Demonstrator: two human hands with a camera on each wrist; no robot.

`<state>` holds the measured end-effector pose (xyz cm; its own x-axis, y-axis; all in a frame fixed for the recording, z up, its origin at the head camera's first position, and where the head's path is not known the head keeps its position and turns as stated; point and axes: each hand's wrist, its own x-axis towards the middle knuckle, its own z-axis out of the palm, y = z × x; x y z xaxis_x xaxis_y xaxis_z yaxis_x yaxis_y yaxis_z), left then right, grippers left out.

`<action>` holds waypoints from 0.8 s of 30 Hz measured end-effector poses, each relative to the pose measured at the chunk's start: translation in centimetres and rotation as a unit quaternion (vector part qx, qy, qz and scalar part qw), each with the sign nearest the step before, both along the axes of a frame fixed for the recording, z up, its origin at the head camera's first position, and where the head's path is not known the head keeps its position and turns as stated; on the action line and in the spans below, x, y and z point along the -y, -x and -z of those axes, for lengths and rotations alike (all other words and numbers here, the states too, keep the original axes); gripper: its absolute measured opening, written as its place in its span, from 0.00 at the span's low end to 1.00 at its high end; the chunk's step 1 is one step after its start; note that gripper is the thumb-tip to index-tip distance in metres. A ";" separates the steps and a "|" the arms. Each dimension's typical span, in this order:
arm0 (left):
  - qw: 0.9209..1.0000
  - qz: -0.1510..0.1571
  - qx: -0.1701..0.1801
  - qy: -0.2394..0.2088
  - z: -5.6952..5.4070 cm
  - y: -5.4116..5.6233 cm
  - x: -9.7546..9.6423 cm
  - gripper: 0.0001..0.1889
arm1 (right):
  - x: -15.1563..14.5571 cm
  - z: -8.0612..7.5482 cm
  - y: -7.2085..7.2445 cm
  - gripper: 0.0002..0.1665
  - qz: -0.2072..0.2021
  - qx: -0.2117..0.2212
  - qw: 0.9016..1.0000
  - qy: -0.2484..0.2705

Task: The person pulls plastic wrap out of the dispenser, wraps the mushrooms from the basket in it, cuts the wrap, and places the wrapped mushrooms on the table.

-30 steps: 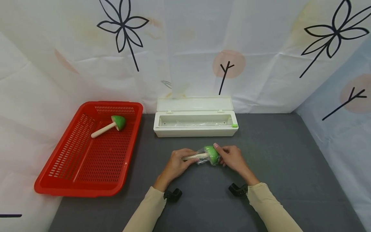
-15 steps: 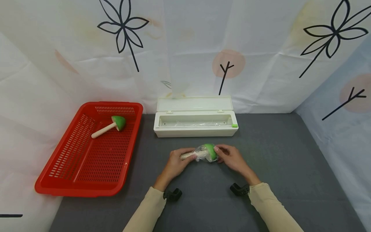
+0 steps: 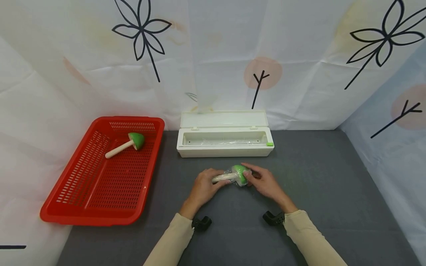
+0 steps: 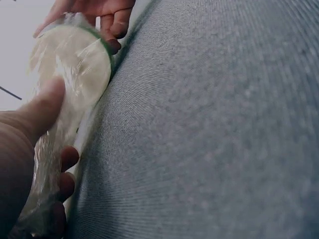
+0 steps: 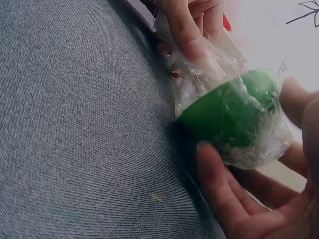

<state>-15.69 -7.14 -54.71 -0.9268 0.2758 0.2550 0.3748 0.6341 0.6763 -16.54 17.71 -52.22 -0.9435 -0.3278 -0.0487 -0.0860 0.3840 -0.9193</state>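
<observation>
A toy mushroom with a green cap (image 3: 240, 173) and a pale stem is wrapped in clear cling film, lying sideways between both hands. My left hand (image 3: 203, 184) grips the stem, its thumb along the near side. The left wrist view shows that thumb over the film, below the cap's pale underside (image 4: 75, 59). My right hand (image 3: 267, 184) holds the cap end, thumb on the near side and index finger stretched over the far side. Crinkled film (image 5: 259, 154) bunches over the green dome in the right wrist view, with the fingers curved around it.
Left on the dark grey tabletop (image 3: 332, 192) stands a red basket (image 3: 134, 218) holding another green-capped toy mushroom (image 3: 136, 140), unwrapped. Behind the hands sits a white cling film dispenser (image 3: 223, 152), lid raised, with a green slider (image 3: 269, 144) at its right end. Printed fabric hangs behind.
The wrapped mushroom has turned a little and shifted slightly up and left. My right hand has followed its cap, and its index finger has straightened. The left hand keeps its grip on the stem.
</observation>
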 end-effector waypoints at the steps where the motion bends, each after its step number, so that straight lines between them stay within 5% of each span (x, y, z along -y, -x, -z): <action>1: 1.000 -0.006 -0.011 0.010 0.0 0.0 -0.1 0.21 | 0.0 0.0 0.0 0.28 -0.013 0.000 1.000 0.007; 5: 0.998 -0.016 -0.050 0.044 -0.3 0.0 -0.3 0.19 | -0.2 0.0 0.0 0.30 -0.035 0.008 0.999 0.030; 13: 0.996 -0.001 -0.064 0.062 -0.1 -0.1 -0.3 0.19 | -0.1 0.1 -0.1 0.27 -0.028 0.009 0.999 0.025; 19: 0.987 -0.001 -0.113 0.115 -0.4 -0.1 -0.7 0.16 | -0.2 0.3 -0.2 0.26 -0.030 0.012 0.999 0.024; 24: 0.986 -0.002 -0.107 0.130 -0.3 -0.1 -0.8 0.16 | 0.0 0.6 -0.2 0.25 -0.010 0.000 1.000 0.021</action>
<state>-15.59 -6.32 -54.40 -0.8604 0.3540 0.3666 0.4886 0.7776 0.3957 -16.35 17.67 -52.82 -0.9366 -0.3487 -0.0338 -0.0939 0.3426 -0.9348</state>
